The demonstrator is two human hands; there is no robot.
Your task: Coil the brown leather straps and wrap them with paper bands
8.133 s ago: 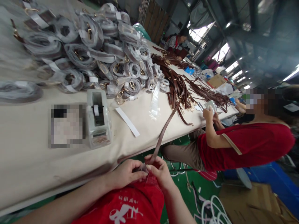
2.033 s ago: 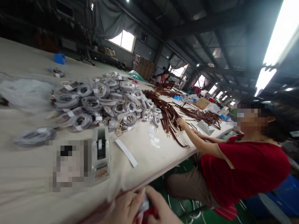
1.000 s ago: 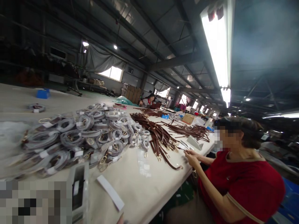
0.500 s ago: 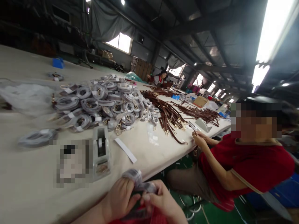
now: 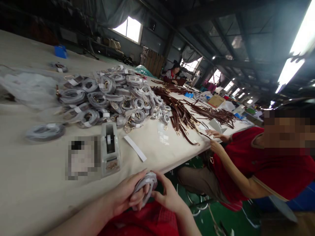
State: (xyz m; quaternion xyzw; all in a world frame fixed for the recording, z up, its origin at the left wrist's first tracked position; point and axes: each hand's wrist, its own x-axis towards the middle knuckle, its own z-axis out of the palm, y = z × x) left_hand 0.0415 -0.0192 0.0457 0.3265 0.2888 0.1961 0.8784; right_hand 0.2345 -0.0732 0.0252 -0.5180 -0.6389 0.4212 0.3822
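Observation:
In front of my lap is a coiled strap (image 5: 150, 179) in a clear plastic wrapping, wound into a small ring. My left hand (image 5: 131, 193) is closed on it, with fingers passing through the ring. On the other side, my right hand (image 5: 170, 196) curves around the coil's right edge, thumb below and fingers above. Beyond my hands, a tape dispenser (image 5: 110, 149) stands on the table (image 5: 167, 157), with a white paper strip (image 5: 135, 148) to its right. Another wrapped coil (image 5: 45, 131) lies flat at the left.
A big heap of wrapped coils (image 5: 115, 95) covers the table's middle. Brown straps with gold clasps (image 5: 178, 114) lie beyond it. Close on my right sits a co-worker in red (image 5: 248, 164), hands on a brown strap. Clear plastic bags (image 5: 27, 87) lie at the left.
The strap has gone from a partly loose loop between my hands to a tighter ring. My left fingers now reach through it. The view has shifted slightly, and the co-worker's hands have moved apart.

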